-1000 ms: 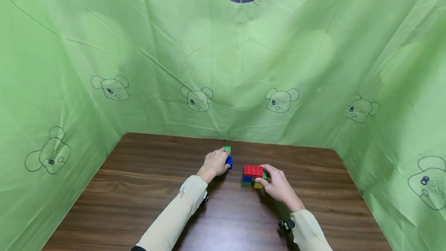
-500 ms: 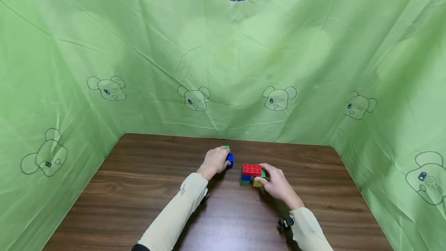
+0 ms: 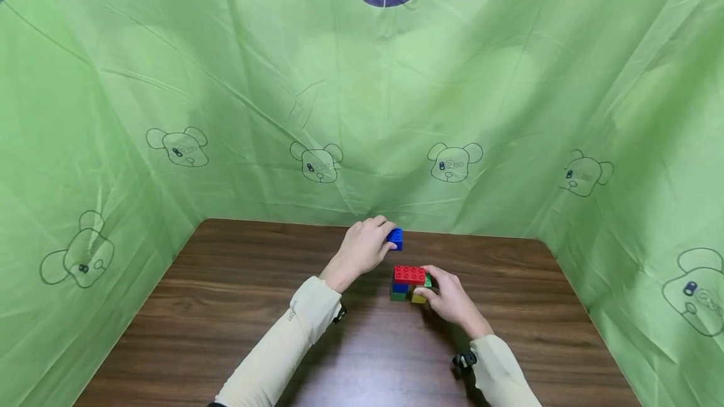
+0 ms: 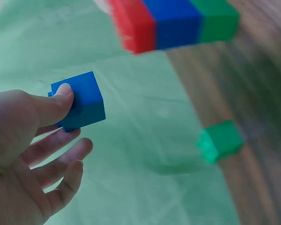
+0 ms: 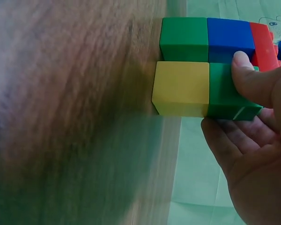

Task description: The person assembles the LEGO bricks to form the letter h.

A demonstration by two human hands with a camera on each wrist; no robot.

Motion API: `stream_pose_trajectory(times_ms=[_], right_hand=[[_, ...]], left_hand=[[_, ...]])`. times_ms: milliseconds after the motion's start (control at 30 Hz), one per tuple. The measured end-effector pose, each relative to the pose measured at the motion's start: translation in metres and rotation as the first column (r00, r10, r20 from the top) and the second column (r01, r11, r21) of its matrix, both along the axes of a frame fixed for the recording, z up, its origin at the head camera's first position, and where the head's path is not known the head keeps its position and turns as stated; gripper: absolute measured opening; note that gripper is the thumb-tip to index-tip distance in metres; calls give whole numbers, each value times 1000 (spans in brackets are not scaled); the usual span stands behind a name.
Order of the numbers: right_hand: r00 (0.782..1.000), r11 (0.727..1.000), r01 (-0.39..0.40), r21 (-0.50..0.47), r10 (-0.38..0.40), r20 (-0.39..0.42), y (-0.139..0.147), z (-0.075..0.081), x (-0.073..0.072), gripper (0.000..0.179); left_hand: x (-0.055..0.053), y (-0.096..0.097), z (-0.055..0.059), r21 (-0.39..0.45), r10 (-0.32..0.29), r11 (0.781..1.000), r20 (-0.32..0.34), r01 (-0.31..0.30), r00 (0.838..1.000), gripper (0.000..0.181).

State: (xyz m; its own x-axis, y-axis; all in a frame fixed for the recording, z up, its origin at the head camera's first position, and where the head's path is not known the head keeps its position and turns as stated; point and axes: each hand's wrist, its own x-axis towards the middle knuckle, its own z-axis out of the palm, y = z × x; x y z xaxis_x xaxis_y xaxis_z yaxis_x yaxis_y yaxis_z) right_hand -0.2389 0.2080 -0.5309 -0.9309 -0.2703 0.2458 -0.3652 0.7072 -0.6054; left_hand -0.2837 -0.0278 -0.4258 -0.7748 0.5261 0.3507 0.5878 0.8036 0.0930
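Observation:
In the head view my left hand (image 3: 364, 247) pinches a blue toy brick (image 3: 398, 239), raised beyond the stacked bricks. The left wrist view shows the thumb on one face of this blue brick (image 4: 86, 98) and the other fingers loosely bent below. My right hand (image 3: 452, 297) holds a green brick (image 5: 227, 89) between thumb and fingers; a yellow brick (image 5: 181, 89) lies under it, on the table. Right beside these stands a stack: green brick (image 5: 184, 38) at the bottom, blue brick (image 5: 230, 38) in the middle, red brick (image 3: 410, 274) on top, studs up.
A loose green brick (image 4: 221, 140) sits on the table near its far edge; in the head view the left hand hides it. The brown wooden table (image 3: 226, 306) is bordered by green cloth walls (image 3: 390, 200) at the back and sides.
My left hand has picked the blue brick up off the table and carried it up and to the right. The right hand and the stacked bricks stay in place.

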Motion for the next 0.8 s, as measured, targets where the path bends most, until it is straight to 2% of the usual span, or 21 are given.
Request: stream_pose_trajectory(times_ms=[133, 300, 533, 800], right_hand=[[999, 1000, -28, 2, 28, -16, 0, 0, -3, 38], [1000, 1000, -30, 10, 30, -5, 0, 1, -6, 37], [999, 999, -32, 1, 32, -25, 2, -1, -6, 37], [1000, 1000, -23, -13, 23, -11, 1, -3, -6, 38]], left_hand=[[14, 6, 20, -11, -22, 1000, -21, 22, 1000, 42], [24, 12, 26, -64, -48, 997, -34, 45, 998, 43], [26, 18, 16, -89, -60, 994, 0, 60, 998, 40], [22, 19, -4, -138, -53, 988, 69, 62, 996, 40]])
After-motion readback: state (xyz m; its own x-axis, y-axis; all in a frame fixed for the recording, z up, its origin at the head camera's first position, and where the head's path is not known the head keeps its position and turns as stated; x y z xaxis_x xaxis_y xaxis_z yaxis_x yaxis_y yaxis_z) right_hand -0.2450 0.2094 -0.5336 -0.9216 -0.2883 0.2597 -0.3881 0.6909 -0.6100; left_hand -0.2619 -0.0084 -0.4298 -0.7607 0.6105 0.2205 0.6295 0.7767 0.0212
